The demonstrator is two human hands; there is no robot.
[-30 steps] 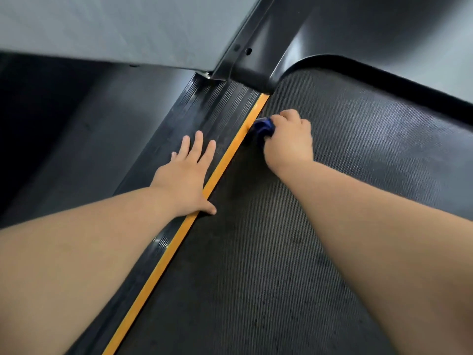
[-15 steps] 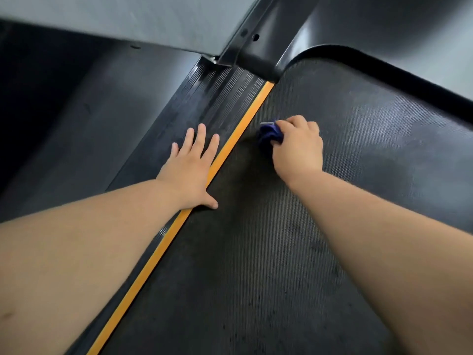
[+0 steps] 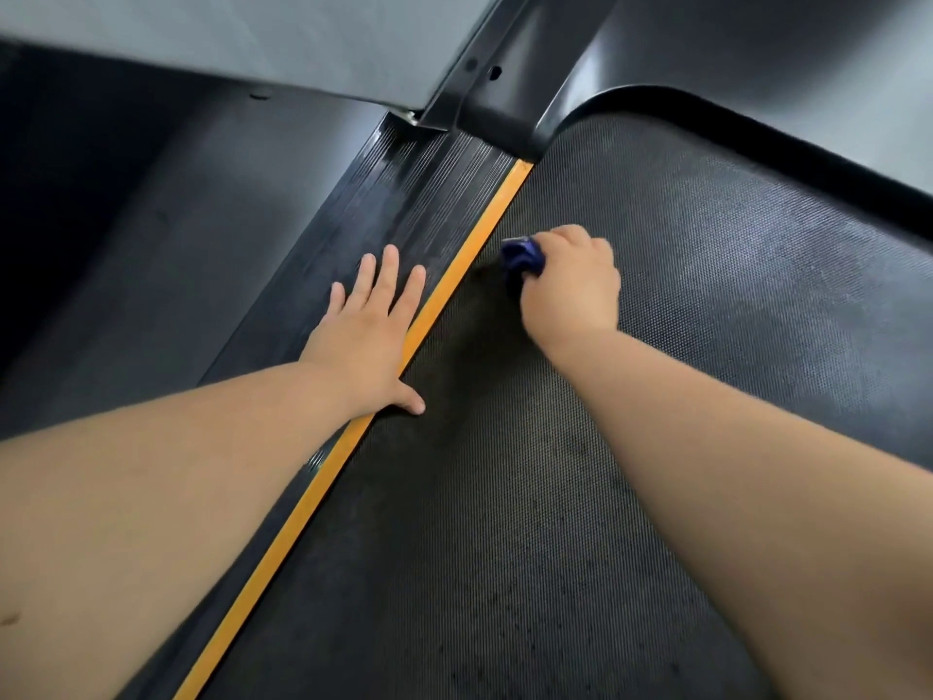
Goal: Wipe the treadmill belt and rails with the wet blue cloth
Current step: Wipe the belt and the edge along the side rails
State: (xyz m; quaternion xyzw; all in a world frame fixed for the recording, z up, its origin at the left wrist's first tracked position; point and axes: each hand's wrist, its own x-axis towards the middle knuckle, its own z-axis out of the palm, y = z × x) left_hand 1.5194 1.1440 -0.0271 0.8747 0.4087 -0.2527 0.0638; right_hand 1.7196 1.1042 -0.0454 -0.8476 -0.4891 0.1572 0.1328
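Far left, a smooth dark floor mat (image 3: 151,255) is running alongside the treadmill. Left hand (image 3: 368,336) is lying flat, palm down, fingers straight and slightly spread, holding nothing. It's pressing on the black side rail (image 3: 434,194), a long strip w/ fine lengthwise ribs and a sheen toward the far end. The thumb is reaching across the orange strip (image 3: 308,502) and touching the belt edge. That strip is a thin, smooth, straight band running near to far btwn rail and belt.

Just right of it, the blue cloth (image 3: 522,257) is sitting bunched on the belt, close to the strip but prob. not touching it; hard to tell at this angle. Right hand (image 3: 573,290) is curling knuckles-up around the cloth and gripping it, w/ only a small wad poking out on the left.

Belt (image 3: 707,305) is dark and matte w/ a fine dotted weave, speckled on the near side. Open belt is stretching right of and nearer than the right hand. On the far side a curved glossy black motor cover (image 3: 757,58) is bounding it, and a black upright post (image 3: 505,63) is rising at the rail's far end.
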